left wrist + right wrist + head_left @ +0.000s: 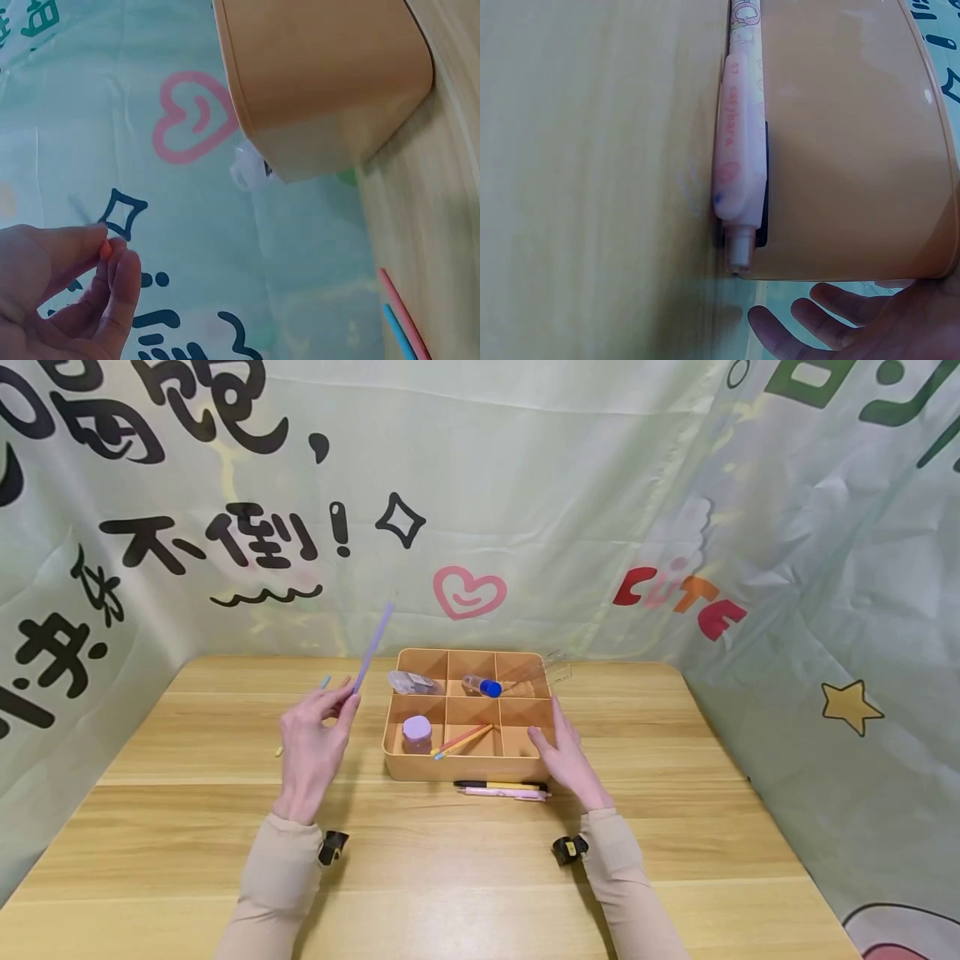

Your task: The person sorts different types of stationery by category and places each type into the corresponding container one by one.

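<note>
In the head view my left hand (317, 747) pinches a thin purple stick (372, 647) at its lower end, left of an orange divided box (468, 768). The left wrist view shows a small orange-red end (106, 249) between thumb and fingertips of that hand. My right hand (567, 756) is at the box's right wall, its thumb over the front right compartment and its other fingers outside, extended and spread. Inside the box are a purple-lidded jar (417, 733), thin red and orange sticks (465, 742), a blue-capped tube (482, 686) and a clear plastic item (415, 682).
Clear ruler-like pieces (543, 668) stick out past the box's back right corner. A pink pen (502, 793) and a black-and-yellow pen (498, 785) lie along its front. Red (403, 311) and blue (397, 330) sticks lie on the table. A printed cloth (570, 527) hangs behind.
</note>
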### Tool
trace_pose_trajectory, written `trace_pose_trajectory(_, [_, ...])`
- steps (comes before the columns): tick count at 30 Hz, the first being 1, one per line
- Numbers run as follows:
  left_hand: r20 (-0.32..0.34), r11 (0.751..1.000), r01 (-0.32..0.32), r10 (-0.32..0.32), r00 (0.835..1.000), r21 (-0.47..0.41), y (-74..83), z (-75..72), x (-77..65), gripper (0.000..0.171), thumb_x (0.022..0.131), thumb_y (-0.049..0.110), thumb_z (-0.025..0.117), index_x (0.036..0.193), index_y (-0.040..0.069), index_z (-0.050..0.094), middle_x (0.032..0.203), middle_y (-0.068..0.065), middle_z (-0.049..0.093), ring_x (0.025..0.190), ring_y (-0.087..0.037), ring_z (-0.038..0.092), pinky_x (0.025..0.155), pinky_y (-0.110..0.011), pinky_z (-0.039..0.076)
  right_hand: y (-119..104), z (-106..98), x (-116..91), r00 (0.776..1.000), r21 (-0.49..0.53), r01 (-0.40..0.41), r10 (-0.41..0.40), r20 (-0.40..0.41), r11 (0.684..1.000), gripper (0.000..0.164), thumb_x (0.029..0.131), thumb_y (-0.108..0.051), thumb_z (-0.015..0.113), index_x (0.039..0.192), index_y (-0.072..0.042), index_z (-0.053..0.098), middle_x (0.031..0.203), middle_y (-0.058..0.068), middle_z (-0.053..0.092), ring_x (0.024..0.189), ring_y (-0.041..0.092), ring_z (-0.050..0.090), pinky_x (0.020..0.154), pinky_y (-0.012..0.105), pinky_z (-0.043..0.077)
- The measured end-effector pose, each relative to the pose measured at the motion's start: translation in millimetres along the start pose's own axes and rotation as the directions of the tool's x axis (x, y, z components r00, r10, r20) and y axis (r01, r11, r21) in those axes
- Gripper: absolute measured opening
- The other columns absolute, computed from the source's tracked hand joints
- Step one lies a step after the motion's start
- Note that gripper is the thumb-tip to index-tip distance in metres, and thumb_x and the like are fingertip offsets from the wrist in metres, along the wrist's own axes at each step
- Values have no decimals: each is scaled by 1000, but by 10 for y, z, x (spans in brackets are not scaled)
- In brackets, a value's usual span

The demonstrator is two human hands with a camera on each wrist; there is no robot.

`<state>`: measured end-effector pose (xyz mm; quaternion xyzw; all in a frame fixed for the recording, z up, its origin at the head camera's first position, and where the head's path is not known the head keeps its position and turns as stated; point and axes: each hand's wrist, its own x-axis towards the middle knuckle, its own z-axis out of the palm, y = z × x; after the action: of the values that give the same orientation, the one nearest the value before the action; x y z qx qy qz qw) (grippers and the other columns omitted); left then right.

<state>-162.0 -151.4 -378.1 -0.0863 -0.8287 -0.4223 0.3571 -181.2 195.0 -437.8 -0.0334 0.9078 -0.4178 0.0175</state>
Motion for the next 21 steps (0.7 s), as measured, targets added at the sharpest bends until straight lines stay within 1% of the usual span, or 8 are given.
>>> trace_pose_trajectory(3, [24,999,-38,38,999,3,25,27,-16,14,87,0,76,99,-6,78,86,-19,76,66,-33,74,69,-2,42,-1,2,4,1000,4,-4,4,0,1000,79,107,-36,43,162,-8,-6,168,27,1,153,54,1,122,71,6])
trace_pose_trajectory(6, [60,999,-54,53,997,5,44,60,-38,12,87,2,76,98,-4,78,81,-17,76,66,-31,74,64,-14,51,-3,0,5,1000,7,-8,8,0,1000,80,107,-37,44,162,-10,-6,168,27,3,153,53,2,122,71,7])
trace_pose_trajectory(9, [78,998,-62,61,995,7,67,83,-50,12,87,2,76,97,-4,79,80,-15,76,66,-28,73,62,-25,54,-6,1,2,1000,5,-5,5,2,1000,80,107,-37,44,162,-10,-6,168,27,3,153,53,1,121,72,7])
trace_pose_trajectory(10, [82,998,-65,65,995,5,73,90,-50,12,87,3,76,97,-4,79,80,-15,76,66,-27,73,68,-25,56,-6,3,1,1000,6,-6,6,1,1000,80,107,-37,45,162,-10,-6,168,27,3,153,53,1,121,71,7])
trace_pose_trajectory(13, [84,996,-83,84,993,-10,99,101,-51,11,87,3,77,95,-4,79,79,-14,76,64,-24,71,75,-14,52,-3,7,1,1000,7,-1,1,-2,1000,79,107,-36,44,162,-8,-5,168,28,2,153,53,2,122,71,7])
trace_pose_trajectory(16, [86,994,-104,107,991,-31,123,118,-59,11,86,3,77,95,-3,79,78,-13,76,62,-22,69,73,-5,45,3,8,3,1000,11,0,0,-7,1000,79,107,-34,45,162,-7,-5,168,28,2,153,53,2,122,70,7])
trace_pose_trajectory(19, [86,992,-112,116,990,-49,147,137,-77,11,85,2,78,95,-3,79,78,-13,75,63,-22,68,60,-4,40,7,4,1,1000,11,-5,5,-4,1000,79,107,-34,45,162,-8,-5,168,28,2,153,53,1,123,70,6])
trace_pose_trajectory(21, [90,993,-104,109,990,-59,167,147,-89,11,85,1,78,95,-3,79,79,-13,75,64,-21,67,59,-3,40,6,2,-1,1000,8,-10,10,0,1000,79,107,-34,44,162,-8,-6,168,27,1,153,52,1,123,70,6])
